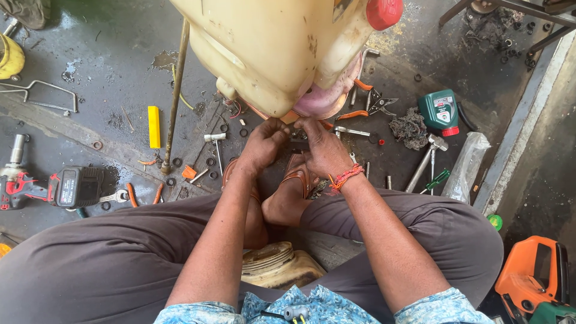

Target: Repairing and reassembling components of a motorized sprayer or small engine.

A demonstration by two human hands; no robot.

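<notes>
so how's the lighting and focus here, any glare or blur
Head view: even, soft daylight, with only faint shadows under the tank and legs. Mild glare on the wet floor at top left and on the red cap. Both hands, left hand and right hand, are sharp, with no motion blur. The edges bend slightly, as from a wide lens, and the shirt at the bottom looks a little soft.

Repair workshop, oily floor (120, 54), scattered pliers (369, 105), hammer (427, 157), impact wrench (54, 186)

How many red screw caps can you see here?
2. One red cap sits on the big cream tank at top, above the hands; another closes the green bottle lying on the floor at right. Others may be hidden.
</notes>
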